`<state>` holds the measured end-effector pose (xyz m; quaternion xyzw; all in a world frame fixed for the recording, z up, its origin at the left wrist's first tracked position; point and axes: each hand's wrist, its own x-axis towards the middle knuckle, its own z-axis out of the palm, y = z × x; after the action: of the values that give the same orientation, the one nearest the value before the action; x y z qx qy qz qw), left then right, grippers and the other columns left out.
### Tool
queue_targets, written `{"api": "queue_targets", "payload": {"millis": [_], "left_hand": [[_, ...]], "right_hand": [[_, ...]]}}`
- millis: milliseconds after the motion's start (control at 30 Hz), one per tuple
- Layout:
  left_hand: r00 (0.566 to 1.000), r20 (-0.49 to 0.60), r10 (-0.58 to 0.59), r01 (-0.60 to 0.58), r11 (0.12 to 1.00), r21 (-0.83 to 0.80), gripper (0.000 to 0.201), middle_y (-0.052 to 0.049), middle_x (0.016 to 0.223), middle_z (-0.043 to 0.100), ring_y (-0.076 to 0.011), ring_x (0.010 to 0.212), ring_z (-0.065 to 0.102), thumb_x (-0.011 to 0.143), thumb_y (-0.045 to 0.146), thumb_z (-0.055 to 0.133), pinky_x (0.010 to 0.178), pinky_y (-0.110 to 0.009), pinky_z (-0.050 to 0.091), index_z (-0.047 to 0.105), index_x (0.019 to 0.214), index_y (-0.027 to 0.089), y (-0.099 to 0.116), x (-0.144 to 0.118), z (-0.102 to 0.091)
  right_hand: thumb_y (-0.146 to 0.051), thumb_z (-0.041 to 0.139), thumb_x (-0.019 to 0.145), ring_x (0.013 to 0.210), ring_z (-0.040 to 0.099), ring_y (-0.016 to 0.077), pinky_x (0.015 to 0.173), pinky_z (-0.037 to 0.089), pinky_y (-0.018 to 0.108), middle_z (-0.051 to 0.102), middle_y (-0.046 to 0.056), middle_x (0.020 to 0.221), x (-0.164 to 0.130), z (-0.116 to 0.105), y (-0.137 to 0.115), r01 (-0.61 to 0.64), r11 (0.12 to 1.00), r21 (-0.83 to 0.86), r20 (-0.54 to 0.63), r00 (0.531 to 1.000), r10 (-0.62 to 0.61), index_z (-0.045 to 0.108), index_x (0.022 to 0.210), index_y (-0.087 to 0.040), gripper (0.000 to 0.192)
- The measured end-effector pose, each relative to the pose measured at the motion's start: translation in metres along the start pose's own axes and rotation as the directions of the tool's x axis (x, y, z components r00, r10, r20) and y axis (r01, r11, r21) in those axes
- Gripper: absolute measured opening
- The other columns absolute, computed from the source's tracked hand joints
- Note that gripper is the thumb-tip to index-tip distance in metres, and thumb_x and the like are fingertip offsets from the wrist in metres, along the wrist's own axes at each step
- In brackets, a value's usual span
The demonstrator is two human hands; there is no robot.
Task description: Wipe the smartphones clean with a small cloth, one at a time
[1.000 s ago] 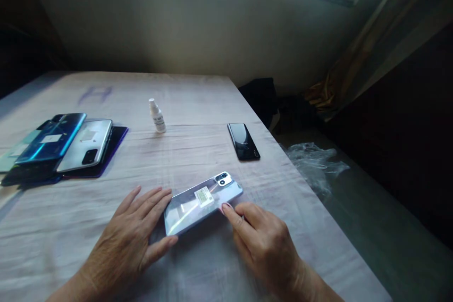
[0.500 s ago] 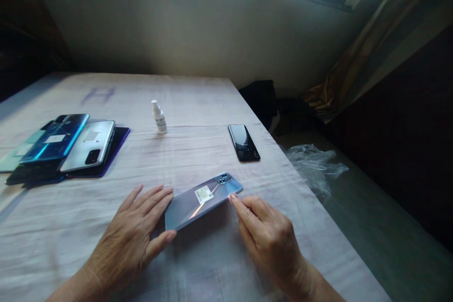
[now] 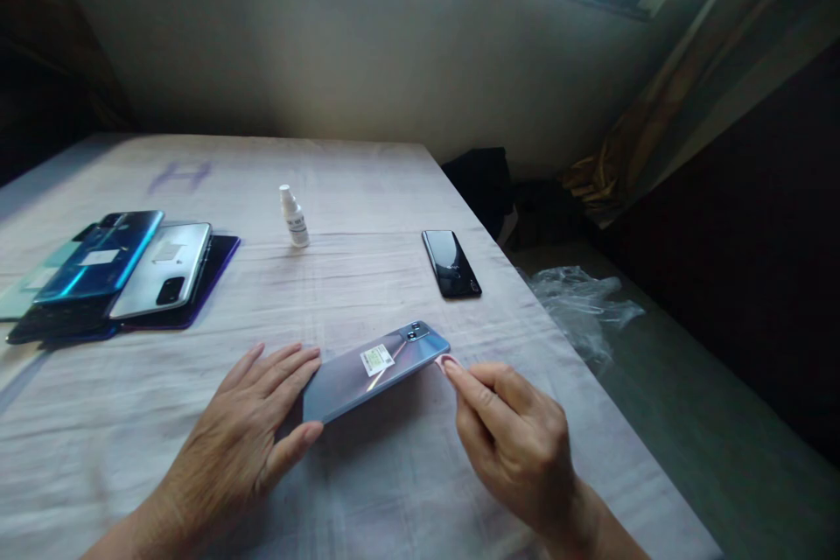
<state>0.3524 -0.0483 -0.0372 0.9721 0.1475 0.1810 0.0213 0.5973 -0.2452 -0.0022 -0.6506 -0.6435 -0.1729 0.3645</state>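
A silvery-blue smartphone (image 3: pixel 351 381) lies back up on the cloth-covered table, its camera end towards the right and a white label on its back. My left hand (image 3: pixel 246 429) holds its near-left end, fingertips at the far side and thumb at the near side. At the phone's right end, my right hand (image 3: pixel 515 433) pinches a small pale pink piece (image 3: pixel 447 360) between thumb and forefinger. That piece touches or nearly touches the near edge by the camera corner; its kind is mostly hidden by the fingers.
Several phones lie overlapping at left, a blue one (image 3: pixel 108 258) and a silver one (image 3: pixel 164 267) on top. Further back stands a small white bottle (image 3: pixel 295 217). A black phone (image 3: pixel 451 263) rests near the table's right edge. Clear plastic (image 3: pixel 577 306) lies beyond that edge, lower down.
My right hand has slid slightly right along the phone's edge to its corner, and more of the pink piece shows. My left hand keeps its hold on the phone.
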Motion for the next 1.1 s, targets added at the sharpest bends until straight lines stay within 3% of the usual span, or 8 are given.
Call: {"api": "queue_targets", "payload": {"millis": [233, 567, 867, 1100], "left_hand": [[1.000, -0.013, 0.015, -0.015, 1.000, -0.019, 0.058, -0.006, 0.138, 0.065, -0.0253, 0.129, 0.057, 0.102, 0.060, 0.036, 0.121, -0.041, 0.019, 0.052, 0.142, 0.022, -0.001, 0.000, 0.001], [1.000, -0.015, 0.016, -0.017, 0.999, -0.033, 0.054, -0.005, 0.138, 0.065, -0.0247, 0.131, 0.056, 0.103, 0.057, 0.038, 0.121, -0.040, 0.017, 0.053, 0.141, 0.021, -0.002, 0.001, 0.003], [1.000, -0.005, -0.020, 0.020, 0.998, -0.057, 0.055, -0.005, 0.137, 0.066, -0.0261, 0.128, 0.058, 0.102, 0.059, 0.036, 0.117, -0.045, 0.028, 0.055, 0.140, 0.024, -0.003, 0.000, 0.005], [0.999, -0.037, 0.012, -0.012, 1.000, -0.003, 0.062, -0.010, 0.138, 0.065, -0.0277, 0.125, 0.061, 0.097, 0.065, 0.044, 0.116, -0.046, 0.031, 0.055, 0.139, 0.020, 0.000, -0.002, 0.007]], "right_hand": [[-0.002, 0.053, 0.094, 0.078, 0.068, 0.0172, 0.070, 0.055, 0.026, 0.070, 0.009, 0.088, 0.000, 0.010, 0.012, -0.039, 0.989, -0.143, 0.041, 0.998, 0.045, 0.068, 0.122, -0.007, 0.032], [-0.004, 0.052, 0.097, 0.075, 0.067, 0.0142, 0.067, 0.056, 0.022, 0.071, 0.007, 0.085, 0.002, 0.019, -0.003, 0.039, 0.996, -0.077, 0.048, 0.998, -0.036, 0.071, 0.117, -0.012, 0.029], [-0.003, 0.053, 0.095, 0.074, 0.067, 0.0146, 0.069, 0.055, 0.023, 0.069, 0.007, 0.087, -0.001, 0.017, 0.016, -0.045, 0.983, -0.178, -0.014, 0.999, 0.043, 0.071, 0.120, -0.014, 0.033], [-0.003, 0.052, 0.094, 0.086, 0.067, 0.0164, 0.078, 0.056, 0.026, 0.067, 0.009, 0.096, 0.000, 0.009, 0.014, -0.143, 0.988, 0.061, -0.008, 0.990, 0.143, 0.066, 0.126, -0.013, 0.036]]}}
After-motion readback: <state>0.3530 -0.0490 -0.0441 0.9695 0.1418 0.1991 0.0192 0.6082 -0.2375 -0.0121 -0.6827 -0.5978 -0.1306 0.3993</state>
